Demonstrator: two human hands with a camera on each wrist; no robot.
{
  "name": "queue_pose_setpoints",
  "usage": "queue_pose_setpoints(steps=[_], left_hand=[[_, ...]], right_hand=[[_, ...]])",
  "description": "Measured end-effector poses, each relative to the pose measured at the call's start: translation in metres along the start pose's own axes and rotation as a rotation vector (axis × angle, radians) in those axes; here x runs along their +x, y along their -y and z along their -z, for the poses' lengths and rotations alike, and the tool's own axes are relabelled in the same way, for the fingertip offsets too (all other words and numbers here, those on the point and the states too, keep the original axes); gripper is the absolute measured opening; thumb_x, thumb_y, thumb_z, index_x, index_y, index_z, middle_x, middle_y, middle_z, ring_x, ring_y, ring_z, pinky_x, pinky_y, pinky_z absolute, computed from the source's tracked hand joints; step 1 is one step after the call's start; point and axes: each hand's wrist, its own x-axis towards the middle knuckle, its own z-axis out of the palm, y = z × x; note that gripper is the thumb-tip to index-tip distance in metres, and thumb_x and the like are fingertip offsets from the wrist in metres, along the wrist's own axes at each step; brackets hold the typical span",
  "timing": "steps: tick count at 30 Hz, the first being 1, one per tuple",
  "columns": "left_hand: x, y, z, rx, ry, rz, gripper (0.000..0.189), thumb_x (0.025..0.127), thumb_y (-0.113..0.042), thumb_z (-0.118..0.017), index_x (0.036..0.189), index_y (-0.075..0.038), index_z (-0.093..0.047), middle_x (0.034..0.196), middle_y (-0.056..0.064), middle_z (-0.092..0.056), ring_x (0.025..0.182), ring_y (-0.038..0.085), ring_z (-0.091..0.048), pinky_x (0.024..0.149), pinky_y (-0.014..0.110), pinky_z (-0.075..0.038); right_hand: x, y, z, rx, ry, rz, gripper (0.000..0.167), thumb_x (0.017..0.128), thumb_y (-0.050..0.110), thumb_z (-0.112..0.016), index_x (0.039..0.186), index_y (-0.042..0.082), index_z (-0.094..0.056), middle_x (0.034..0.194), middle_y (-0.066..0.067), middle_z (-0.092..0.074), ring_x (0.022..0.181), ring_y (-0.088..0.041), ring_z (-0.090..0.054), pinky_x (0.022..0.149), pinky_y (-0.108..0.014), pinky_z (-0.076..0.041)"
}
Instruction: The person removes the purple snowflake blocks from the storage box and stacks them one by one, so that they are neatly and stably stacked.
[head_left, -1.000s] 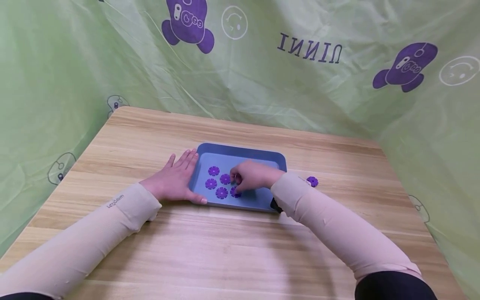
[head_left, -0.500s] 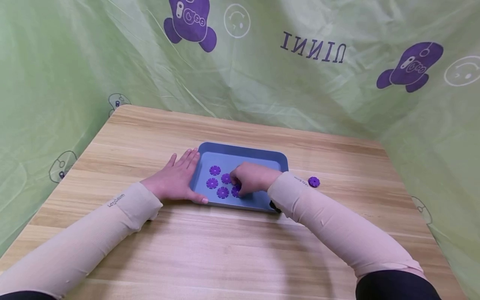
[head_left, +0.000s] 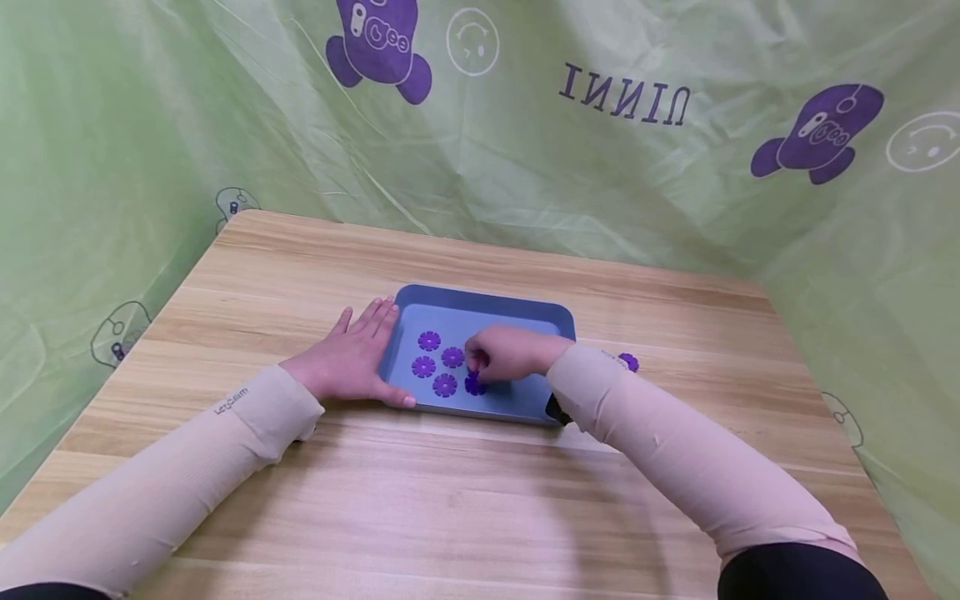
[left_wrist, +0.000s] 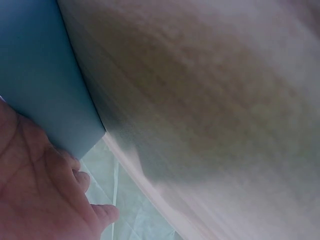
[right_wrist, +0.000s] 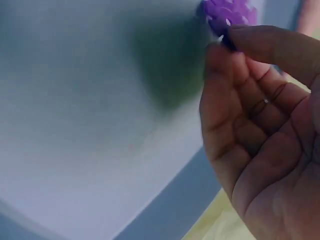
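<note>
A shallow blue tray (head_left: 525, 403) lies on the wooden table. Several purple notched snowflake discs (head_left: 445, 385) are spread flat in its left half. Fingers straight and spread, my left hand (head_left: 348, 354) rests against the tray's left end, thumb at the near rim; the left wrist view shows its palm beside the tray wall (left_wrist: 45, 75). My right hand (head_left: 513, 350) is inside the tray, thumb and index finger pinching a purple snowflake disc (right_wrist: 237, 11) at its edge. Another disc (head_left: 475, 383) shows right below those fingertips in the head view.
One more purple disc (head_left: 628, 361) lies on the table (head_left: 420, 508) right of the tray, partly behind my right sleeve (head_left: 667, 433). A green printed curtain (head_left: 510, 167) hangs behind the table and along both sides.
My right hand dips toward the discs, then shifts slightly right, its sleeve now covering part of the loose disc on the table. The left hand stays in place.
</note>
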Motion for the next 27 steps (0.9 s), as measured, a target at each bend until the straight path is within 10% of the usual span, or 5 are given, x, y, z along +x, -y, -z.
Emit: queue_pose_setpoints(steps=[13,27], left_hand=[[0.001,-0.004,0.002,-0.007,0.012,0.006,0.145,0.073,-0.085,-0.068,0.160,0.012,-0.004,0.169,0.027,0.003,0.156,0.041,0.003,0.121,0.065,0.002],[0.000,-0.004,0.004,-0.009,0.014,0.003,0.145,0.073,-0.085,-0.069,0.160,0.012,-0.005,0.169,0.028,0.002,0.156,0.043,0.002,0.120,0.067,0.000]], right_hand=[[-0.027,-0.028,0.019,0.479,-0.183,-0.104,0.005,0.101,0.005,-0.063,0.103,0.002,-0.066,0.093,-0.009,-0.067,0.091,-0.025,-0.068,0.082,-0.035,-0.059],[-0.042,-0.057,0.018,0.499,-0.237,-0.131,0.008,0.100,0.001,-0.060,0.106,-0.002,-0.065,0.091,-0.008,-0.066,0.090,-0.023,-0.067,0.080,-0.038,-0.057]])
